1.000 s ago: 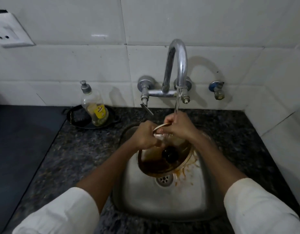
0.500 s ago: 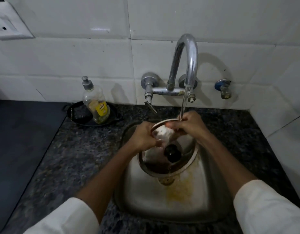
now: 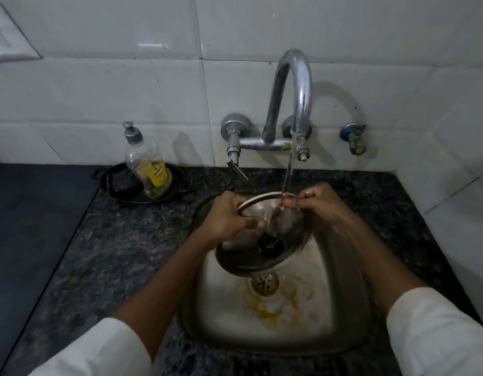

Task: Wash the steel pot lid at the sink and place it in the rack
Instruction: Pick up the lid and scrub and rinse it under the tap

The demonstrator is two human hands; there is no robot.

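A round steel pot lid (image 3: 286, 253) with a black knob (image 3: 270, 244) is held tilted over the steel sink (image 3: 343, 308), knob side towards me. My left hand (image 3: 229, 215) grips its left rim. My right hand (image 3: 316, 203) pinches the far right rim, right where the water stream (image 3: 288, 172) from the curved tap (image 3: 294, 85) lands. Brown-yellow residue lies around the drain (image 3: 264, 284). No rack is in view.
A soap bottle (image 3: 148, 164) with a yellow label stands in a black dish (image 3: 123, 185) at the back left of the dark granite counter (image 3: 126, 253). A small valve (image 3: 354, 139) sticks out of the white tiled wall at right. A dark surface (image 3: 31, 226) adjoins the counter on the left.
The lid has been tipped up and turned under the stream, and my right hand slid along its far rim to the right. Brown water has rinsed off into the sink.
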